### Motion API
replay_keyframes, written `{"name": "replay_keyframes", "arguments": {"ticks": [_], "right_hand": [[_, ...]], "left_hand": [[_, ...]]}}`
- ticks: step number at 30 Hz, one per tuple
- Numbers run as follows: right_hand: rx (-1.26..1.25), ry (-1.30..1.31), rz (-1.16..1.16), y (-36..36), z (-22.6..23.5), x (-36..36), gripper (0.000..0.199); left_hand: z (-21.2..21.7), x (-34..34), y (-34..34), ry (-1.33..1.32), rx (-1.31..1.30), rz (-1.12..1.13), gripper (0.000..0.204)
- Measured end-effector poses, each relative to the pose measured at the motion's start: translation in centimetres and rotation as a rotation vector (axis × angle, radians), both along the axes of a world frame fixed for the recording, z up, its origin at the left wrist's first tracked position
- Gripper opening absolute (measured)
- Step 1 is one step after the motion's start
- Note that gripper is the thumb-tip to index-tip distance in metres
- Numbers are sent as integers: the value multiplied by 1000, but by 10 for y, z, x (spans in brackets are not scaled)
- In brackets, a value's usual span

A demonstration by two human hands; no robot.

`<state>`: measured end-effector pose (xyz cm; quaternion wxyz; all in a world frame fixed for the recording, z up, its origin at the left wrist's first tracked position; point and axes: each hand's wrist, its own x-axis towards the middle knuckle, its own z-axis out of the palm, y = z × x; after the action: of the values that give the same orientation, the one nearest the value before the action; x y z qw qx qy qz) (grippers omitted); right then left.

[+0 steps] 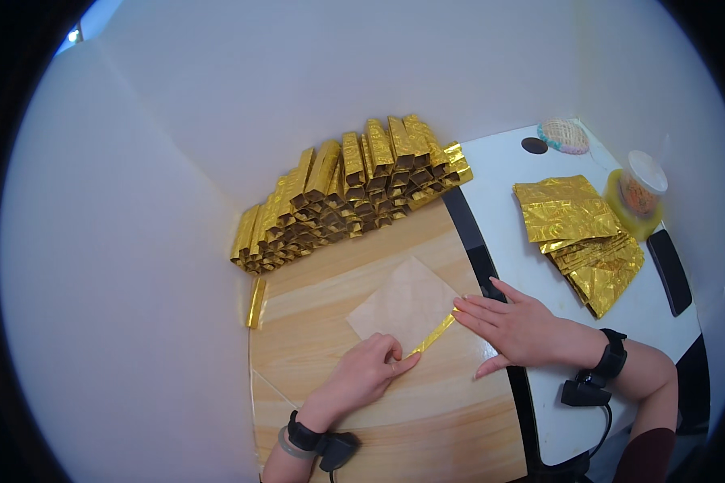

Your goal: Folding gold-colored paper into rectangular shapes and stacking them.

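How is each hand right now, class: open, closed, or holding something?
Left hand: partly curled at the lower end of the gold strip; whether it grips cannot be told.
Right hand: open and spread, at the strip's upper end.

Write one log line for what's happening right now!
left hand: touching gold strip, near end | right hand: touching strip, far end | paper: lying on wooden board | tubes: stacked beyond paper

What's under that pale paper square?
Wood-grain tabletop shows around the pale paper; what's directly beneath it is covered, so I can't tell if anything hides there.
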<state>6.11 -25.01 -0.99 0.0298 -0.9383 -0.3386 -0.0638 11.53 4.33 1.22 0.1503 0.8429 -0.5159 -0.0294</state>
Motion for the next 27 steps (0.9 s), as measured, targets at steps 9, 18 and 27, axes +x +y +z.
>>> {"name": "replay_keyframes", "arguments": {"ticks": [9, 18, 27], "right_hand": [[-22, -21, -20, 2, 1, 1, 95], [-36, -43, -55, 9, 4, -2, 96], [305, 114, 309, 75, -4, -15, 94]], "left_hand": [[18, 4, 11, -41, 186, -14, 40], [38, -4, 35, 135, 398, 133, 49], [39, -6, 30, 62, 433, 109, 49]]}}
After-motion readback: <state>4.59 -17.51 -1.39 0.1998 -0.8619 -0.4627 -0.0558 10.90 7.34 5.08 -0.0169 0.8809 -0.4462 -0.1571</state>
